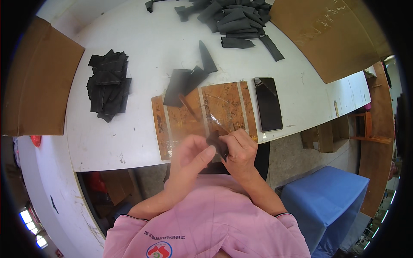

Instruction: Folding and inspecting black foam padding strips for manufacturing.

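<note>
"Right hand, quick?"

"My right hand (241, 148) is closed, fingers bent in, pinching a small dark piece (218, 144) of what looks like fabric."

"Left?"

"My left hand (187, 157) is half open, fingers loosely curled, thumb stretched toward the same piece. Thumb tip is right at its edge; can't tell whether it grips or only touches."

"Where's the piece, exactly?"

"Between my two hands, in front of my pink shirt (206, 210), by the near edge of the wooden board (226, 101). It looks folded or bunched; my fingers hide part of it."

"What's on the board?"

"Pale strips run along it. Flat dark pieces (175, 88) overlap its far left part, and a thin brown stick-like thing (188, 107) lies at a slant beside them. Can't tell what that is. Just beyond, a tapered dark piece (208, 59) points away from me."

"Around it?"

"Black phone (267, 105) just right of the board, on the white table (142, 137). Loose stack of dark pieces (107, 86) to the left, well apart from the board. Bigger heap of rolled or folded dark pieces (236, 19) at the far side. Cardboard box (43, 77) on the left, another carton (327, 36) at far right."
</note>
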Motion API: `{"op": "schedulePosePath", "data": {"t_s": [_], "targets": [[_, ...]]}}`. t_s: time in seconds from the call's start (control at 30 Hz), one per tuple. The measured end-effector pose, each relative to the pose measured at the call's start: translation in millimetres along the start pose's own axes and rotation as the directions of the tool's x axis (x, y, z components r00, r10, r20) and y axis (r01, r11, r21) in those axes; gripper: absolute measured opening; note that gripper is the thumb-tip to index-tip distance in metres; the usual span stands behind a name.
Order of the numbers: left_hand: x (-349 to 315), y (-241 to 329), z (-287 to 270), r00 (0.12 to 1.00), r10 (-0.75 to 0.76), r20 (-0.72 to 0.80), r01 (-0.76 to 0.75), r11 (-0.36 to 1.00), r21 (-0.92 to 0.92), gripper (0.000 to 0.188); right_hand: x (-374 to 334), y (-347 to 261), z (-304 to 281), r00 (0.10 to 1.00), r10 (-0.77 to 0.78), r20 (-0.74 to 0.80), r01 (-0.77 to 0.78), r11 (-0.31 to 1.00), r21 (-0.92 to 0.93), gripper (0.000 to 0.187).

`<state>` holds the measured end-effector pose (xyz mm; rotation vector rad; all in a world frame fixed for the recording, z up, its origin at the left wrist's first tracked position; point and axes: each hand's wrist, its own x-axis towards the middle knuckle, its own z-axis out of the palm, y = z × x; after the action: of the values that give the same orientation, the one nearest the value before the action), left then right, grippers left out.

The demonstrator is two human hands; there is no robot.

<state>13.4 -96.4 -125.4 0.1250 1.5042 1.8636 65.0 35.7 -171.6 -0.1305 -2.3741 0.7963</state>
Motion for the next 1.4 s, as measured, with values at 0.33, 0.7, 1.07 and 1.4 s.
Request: {"op": "schedulePosePath", "data": {"t_s": [0.33, 0.7, 1.07, 1.4], "targets": [[6.5, -5.5, -7.4, 0.99, -0.016, -0.14, 0.014, 1.0, -0.017, 0.004, -2.3, 1.5, -0.7, 0.97, -0.241, 0.045, 0.242, 0.913, -0.327, 0.01], [1.1, -12.1, -0.6, 0.977, 0.171, -0.13, -0.159, 0.983, 0.096, 0.002, -6.7, -0.7, -4.5, 0.977, -0.191, 0.091, 0.207, 0.951, -0.231, 0.019], [2.7, -19.6, 5.3, 0.742, 0.668, 0.057, -0.548, 0.555, 0.625, 0.01, 12.0, -30.1, -26.4, 0.985, 0.121, 0.122, -0.154, 0.935, 0.318, 0.019], [16.9, -11.8, -5.1, 0.985, 0.038, -0.169, -0.089, 0.948, -0.306, 0.015, 4.5, -12.5, 2.4, 0.971, 0.229, 0.067, -0.238, 0.935, 0.262, 0.016]]}}
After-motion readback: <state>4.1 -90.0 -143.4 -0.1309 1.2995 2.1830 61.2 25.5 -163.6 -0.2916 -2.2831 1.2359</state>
